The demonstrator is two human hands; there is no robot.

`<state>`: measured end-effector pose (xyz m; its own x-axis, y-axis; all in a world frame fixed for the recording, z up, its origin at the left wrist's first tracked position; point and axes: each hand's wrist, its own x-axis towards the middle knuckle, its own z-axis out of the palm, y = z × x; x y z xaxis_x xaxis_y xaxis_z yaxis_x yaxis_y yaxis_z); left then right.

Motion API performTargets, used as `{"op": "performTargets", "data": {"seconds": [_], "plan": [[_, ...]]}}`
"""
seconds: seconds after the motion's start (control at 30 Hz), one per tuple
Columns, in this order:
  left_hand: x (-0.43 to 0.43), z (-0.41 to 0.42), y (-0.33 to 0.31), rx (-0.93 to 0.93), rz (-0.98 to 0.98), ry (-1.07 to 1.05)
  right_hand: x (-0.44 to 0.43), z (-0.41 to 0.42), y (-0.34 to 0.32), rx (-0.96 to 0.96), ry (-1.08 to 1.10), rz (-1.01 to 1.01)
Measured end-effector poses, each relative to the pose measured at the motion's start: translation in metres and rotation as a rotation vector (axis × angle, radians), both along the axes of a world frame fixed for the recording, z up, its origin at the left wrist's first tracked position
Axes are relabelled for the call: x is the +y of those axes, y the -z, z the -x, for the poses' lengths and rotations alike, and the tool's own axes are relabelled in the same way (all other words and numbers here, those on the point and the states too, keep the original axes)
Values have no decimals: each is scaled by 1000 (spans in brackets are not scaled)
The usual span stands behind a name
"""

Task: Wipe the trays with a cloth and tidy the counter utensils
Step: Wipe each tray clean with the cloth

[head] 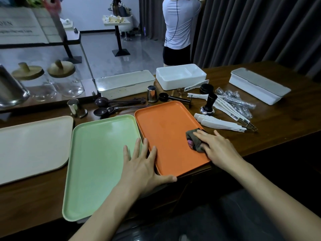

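A dark wooden desk [278, 122] is carrying three trays side by side. The beige tray [31, 146] is lying well off to the outer side of the left fingers [137, 146]. The green tray [97, 162] is sitting partly under those fingers, and the orange tray [166, 133] is lying between the two hands, its long edge touching the green one.

Beyond the fingertips, a lidded cream box [125, 84], an open white box [180, 75] and a white box with a grey lid [258, 84] are standing along the far side of the desk.

The left hand [144, 169] is resting flat across the seam where the green and orange trays meet. Its fingers are spreading wide and straight, gripping nothing, and the thumb is lying along the orange tray's near rim.

The right hand [217, 146] is pressing down on a bunched dark cloth [192, 138] at the orange tray's right edge. Its fingers are lying fairly straight over the cloth, which is poking out ahead of the fingertips.

Just beyond the right fingers, white-sleeved tongs [224, 124] are lying on the desk. Farther out are wrapped spoons [238, 100] and a black tamper [208, 105]. Dark scoops [102, 102] and two steel cups [152, 93] are sitting past the left fingertips.
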<state>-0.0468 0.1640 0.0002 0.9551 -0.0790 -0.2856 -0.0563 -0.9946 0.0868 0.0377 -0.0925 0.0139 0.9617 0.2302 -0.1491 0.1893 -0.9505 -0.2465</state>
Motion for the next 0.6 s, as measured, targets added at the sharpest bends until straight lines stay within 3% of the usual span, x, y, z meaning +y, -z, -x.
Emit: {"op": "performTargets", "data": {"seconds": [0.33, 0.6], "plan": [[2, -1, 1, 49, 27, -27, 99, -126, 7, -93, -192, -105], [1, -4, -1, 78, 64, -69, 139, -101, 10, -62, -387, -148]]}}
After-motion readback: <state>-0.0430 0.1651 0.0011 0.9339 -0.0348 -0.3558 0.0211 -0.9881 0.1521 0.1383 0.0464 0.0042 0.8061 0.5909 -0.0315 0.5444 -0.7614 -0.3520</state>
